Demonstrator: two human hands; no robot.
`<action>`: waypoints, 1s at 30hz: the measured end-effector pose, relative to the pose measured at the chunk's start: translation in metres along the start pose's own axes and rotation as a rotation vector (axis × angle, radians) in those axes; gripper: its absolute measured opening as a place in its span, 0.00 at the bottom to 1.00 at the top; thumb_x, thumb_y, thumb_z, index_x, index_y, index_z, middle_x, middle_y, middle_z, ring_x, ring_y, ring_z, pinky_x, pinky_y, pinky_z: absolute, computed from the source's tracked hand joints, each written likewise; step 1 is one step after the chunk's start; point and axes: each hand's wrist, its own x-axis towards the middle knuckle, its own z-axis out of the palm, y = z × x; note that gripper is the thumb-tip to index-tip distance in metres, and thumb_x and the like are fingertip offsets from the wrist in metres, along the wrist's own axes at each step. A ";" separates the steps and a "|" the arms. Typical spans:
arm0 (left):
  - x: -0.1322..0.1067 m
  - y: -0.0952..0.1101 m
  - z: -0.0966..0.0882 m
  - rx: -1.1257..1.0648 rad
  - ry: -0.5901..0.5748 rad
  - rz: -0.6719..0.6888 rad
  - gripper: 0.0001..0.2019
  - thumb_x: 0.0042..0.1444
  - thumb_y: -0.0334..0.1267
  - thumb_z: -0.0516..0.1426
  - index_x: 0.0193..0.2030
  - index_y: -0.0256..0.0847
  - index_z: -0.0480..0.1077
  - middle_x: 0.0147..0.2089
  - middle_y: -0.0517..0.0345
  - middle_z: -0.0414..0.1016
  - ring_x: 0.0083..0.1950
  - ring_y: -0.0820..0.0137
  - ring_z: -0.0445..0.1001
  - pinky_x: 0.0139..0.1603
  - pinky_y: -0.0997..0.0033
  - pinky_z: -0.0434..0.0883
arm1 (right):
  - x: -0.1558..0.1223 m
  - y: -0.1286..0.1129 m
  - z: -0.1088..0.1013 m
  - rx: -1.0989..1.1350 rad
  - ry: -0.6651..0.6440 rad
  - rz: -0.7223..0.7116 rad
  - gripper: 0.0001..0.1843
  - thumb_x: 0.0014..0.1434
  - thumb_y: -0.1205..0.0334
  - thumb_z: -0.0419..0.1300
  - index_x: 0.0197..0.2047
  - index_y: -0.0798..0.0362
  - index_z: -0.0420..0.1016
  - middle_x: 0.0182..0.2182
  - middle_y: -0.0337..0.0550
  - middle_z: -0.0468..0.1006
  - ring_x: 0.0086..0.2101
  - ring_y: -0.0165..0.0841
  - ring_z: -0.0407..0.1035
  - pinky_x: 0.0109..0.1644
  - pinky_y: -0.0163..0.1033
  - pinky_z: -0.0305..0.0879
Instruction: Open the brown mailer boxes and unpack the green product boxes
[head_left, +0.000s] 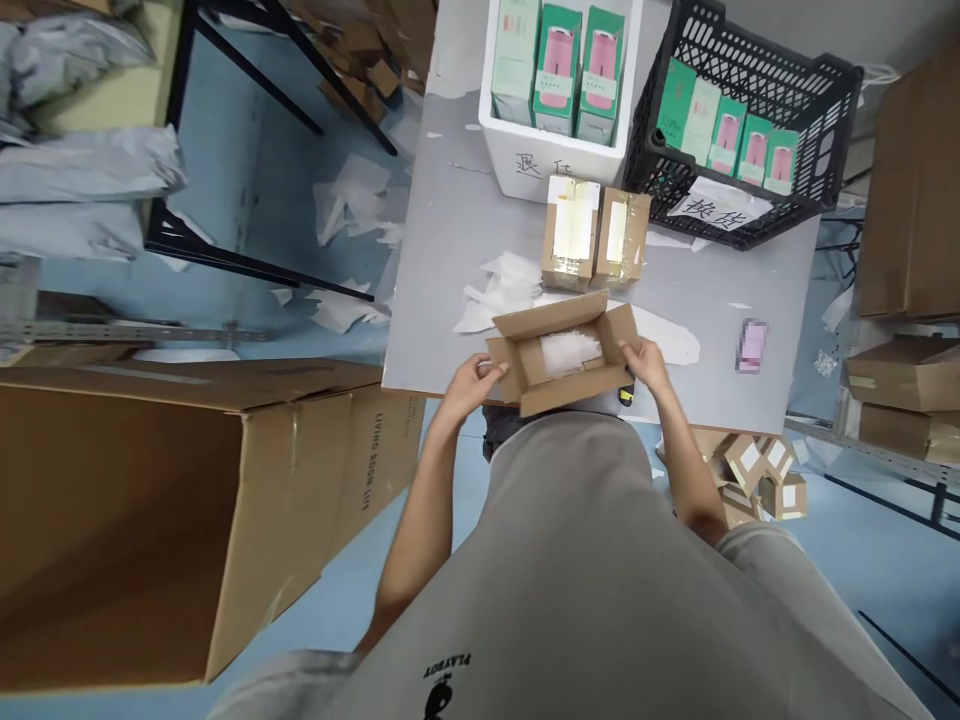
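Observation:
A small open cardboard box [525, 352] sits at the near edge of the grey table [450, 230], its flaps spread, with white wrapping [568, 351] inside. My left hand [474, 380] grips the box's left end, fingers curled on the flap. My right hand [643, 362] holds the right end, fingers closed on that side flap. Just beyond the open box stand two taped-up small boxes [592, 235] side by side.
A white tub [547, 160] and a black crate [817, 120] at the far edge hold green-and-pink product cartons. A pink item [752, 345] lies at the right. Torn paper scraps [502, 290] litter the table. A large open carton [187, 500] stands at the left, small boxes [757, 480] on the floor.

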 end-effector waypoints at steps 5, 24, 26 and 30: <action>0.003 -0.004 0.035 0.002 -0.189 0.116 0.28 0.67 0.59 0.70 0.63 0.42 0.77 0.57 0.43 0.92 0.67 0.48 0.88 0.74 0.49 0.81 | 0.011 0.008 -0.048 -0.044 0.094 -0.052 0.25 0.68 0.39 0.65 0.51 0.52 0.85 0.53 0.61 0.93 0.54 0.57 0.86 0.66 0.60 0.82; 0.197 0.083 0.028 0.998 -0.180 0.293 0.59 0.55 0.37 0.78 0.92 0.45 0.61 0.86 0.19 0.62 0.77 0.25 0.77 0.76 0.30 0.76 | -0.129 -0.046 -0.003 0.168 0.575 -0.091 0.28 0.77 0.38 0.62 0.64 0.49 0.88 0.66 0.61 0.88 0.68 0.54 0.81 0.77 0.65 0.78; 0.202 0.081 0.037 1.035 -0.232 0.246 0.58 0.55 0.39 0.78 0.91 0.44 0.62 0.86 0.16 0.61 0.76 0.25 0.78 0.75 0.30 0.75 | -0.142 -0.050 0.005 0.184 0.583 -0.052 0.28 0.77 0.37 0.62 0.63 0.48 0.88 0.65 0.61 0.89 0.67 0.54 0.82 0.76 0.66 0.79; 0.193 0.060 0.045 0.946 -0.208 0.257 0.47 0.58 0.37 0.74 0.84 0.41 0.70 0.87 0.17 0.57 0.76 0.27 0.75 0.74 0.32 0.75 | -0.160 -0.050 0.019 0.212 0.580 0.040 0.30 0.76 0.33 0.61 0.62 0.48 0.88 0.64 0.60 0.90 0.66 0.53 0.83 0.75 0.66 0.81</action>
